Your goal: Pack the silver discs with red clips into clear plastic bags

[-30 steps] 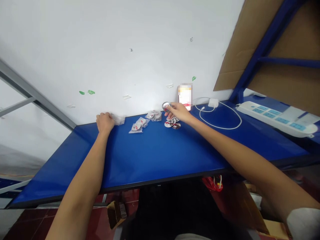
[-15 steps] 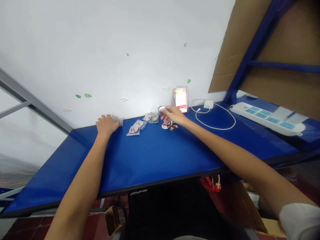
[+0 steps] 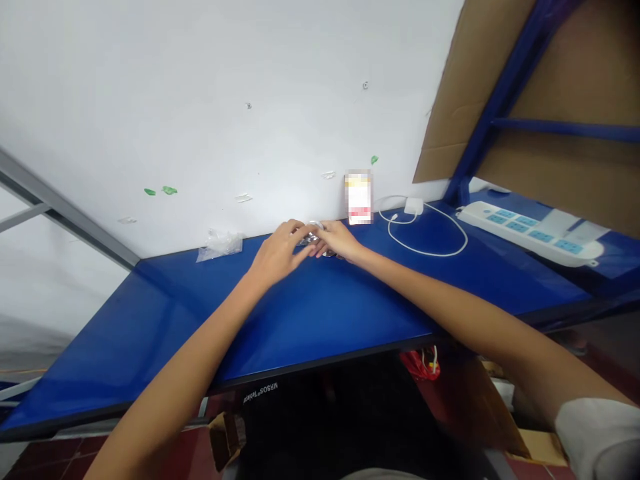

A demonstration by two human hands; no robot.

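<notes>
My right hand (image 3: 343, 240) pinches a shiny round metal badge (image 3: 314, 225) near the back of the table. Coming in from the left, my left hand (image 3: 280, 253) has its thumb and index finger around a clear, shiny piece of plastic (image 3: 307, 237), which looks like a small bag, against the badge. Under my right hand, a few loose round badges (image 3: 329, 253) show in part. The bagged badges on the tabletop are covered by my left hand. A heap of clear plastic bags (image 3: 220, 245) lies further left, by the wall.
A lit phone (image 3: 359, 197) leans on the white wall (image 3: 200, 100). Right of it lie a white charger (image 3: 413, 206) with its looped cable and a long white power strip (image 3: 530, 233). A blue metal frame (image 3: 487, 113) with cardboard stands at the right. The blue table (image 3: 300, 320) has a dark front edge.
My left hand has moved right from the plastic bags to my right hand. The badge has come down slightly, and the two hands now meet at it.
</notes>
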